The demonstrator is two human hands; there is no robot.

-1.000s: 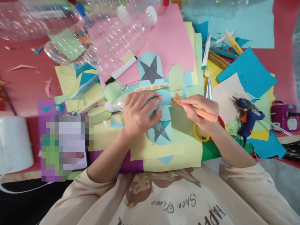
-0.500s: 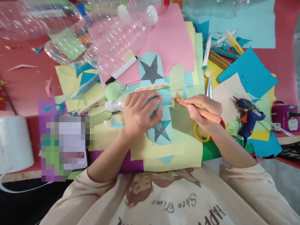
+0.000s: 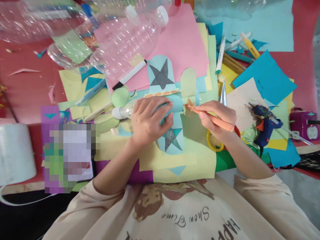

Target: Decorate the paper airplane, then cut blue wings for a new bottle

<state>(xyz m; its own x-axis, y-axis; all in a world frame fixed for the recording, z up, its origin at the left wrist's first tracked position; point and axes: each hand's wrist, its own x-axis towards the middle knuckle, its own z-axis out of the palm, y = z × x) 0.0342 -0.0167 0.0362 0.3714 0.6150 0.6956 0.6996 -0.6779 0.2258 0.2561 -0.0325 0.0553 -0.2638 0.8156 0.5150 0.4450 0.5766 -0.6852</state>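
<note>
My left hand (image 3: 151,120) is wrapped over a small plastic bottle (image 3: 122,112) lying on its side, its white cap pointing left. Light blue paper covers the bottle's body. Blue paper wings stick out from it, the far wing (image 3: 160,74) and the near wing (image 3: 172,136), each with a dark star. At the right end stands a pale green paper tail piece (image 3: 188,81). My right hand (image 3: 217,116) grips an orange marker (image 3: 215,120), its tip at an orange-coloured patch (image 3: 189,106) on the pale green paper there.
Scissors (image 3: 214,141) with yellow and red handles lie beneath my right wrist. A blue glue gun (image 3: 265,125) rests at the right. Clear plastic bottles (image 3: 127,40) lie at the back left. A white-and-black marker (image 3: 130,75) and coloured paper sheets (image 3: 183,36) are spread around.
The orange marker and my right hand have shifted very slightly. My left hand and the bottle look the same.
</note>
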